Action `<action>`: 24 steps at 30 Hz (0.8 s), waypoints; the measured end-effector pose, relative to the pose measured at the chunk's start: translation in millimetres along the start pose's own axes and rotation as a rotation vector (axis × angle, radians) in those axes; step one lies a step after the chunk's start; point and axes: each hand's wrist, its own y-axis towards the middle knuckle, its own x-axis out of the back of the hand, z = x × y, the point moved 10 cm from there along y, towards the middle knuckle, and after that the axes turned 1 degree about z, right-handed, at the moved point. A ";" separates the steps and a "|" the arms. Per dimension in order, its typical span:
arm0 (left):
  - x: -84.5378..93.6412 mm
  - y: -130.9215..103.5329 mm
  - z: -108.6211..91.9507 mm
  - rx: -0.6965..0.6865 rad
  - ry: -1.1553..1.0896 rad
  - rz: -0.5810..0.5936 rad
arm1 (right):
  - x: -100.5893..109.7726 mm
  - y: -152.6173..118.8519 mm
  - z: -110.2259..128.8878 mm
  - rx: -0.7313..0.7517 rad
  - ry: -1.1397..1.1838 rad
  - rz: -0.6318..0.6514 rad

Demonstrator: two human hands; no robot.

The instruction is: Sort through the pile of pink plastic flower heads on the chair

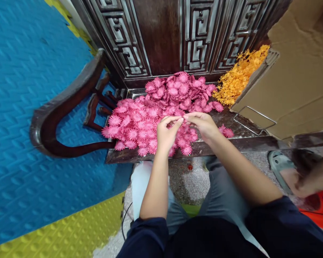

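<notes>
Head view: left hand and right hand meet fingertip to fingertip, grip unclear; most pink flowers lie beyond, nearer the left.

Matt flowers, glossy wooden armrest

Dark wooden bench, heaped pink flowers, smaller orange pile beside cardboard

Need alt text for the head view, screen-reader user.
A person's left hand and right hand meet near the fingertips, anything pinched too small to identify, above pink flowers heaped on a dark wooden bench. Orange pieces lie right, beside cardboard.
</notes>
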 end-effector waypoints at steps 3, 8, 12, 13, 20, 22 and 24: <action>3.6 -1.3 3.0 0.041 -0.025 -0.033 | 2.0 -0.8 1.9 0.000 -0.011 -0.008; 8.2 -2.6 7.3 0.082 0.020 -0.084 | 1.6 -0.7 2.2 0.002 0.002 -0.002; 10.8 -1.9 17.4 0.147 -0.091 -0.103 | -2.4 -0.4 -2.9 -0.042 0.059 0.035; 10.7 -1.5 20.4 0.169 -0.147 -0.101 | -3.2 -0.4 -4.3 -0.058 0.078 0.043; -0.6 -1.2 37.8 0.371 -0.495 -0.009 | -10.4 -4.1 -7.2 -0.112 0.125 0.103; -2.5 -2.3 39.2 0.403 -0.553 0.008 | -13.7 -5.1 -8.2 -0.114 0.135 0.127; -5.7 -3.8 39.0 0.429 -0.613 0.036 | -17.0 -5.6 -9.3 -0.115 0.150 0.153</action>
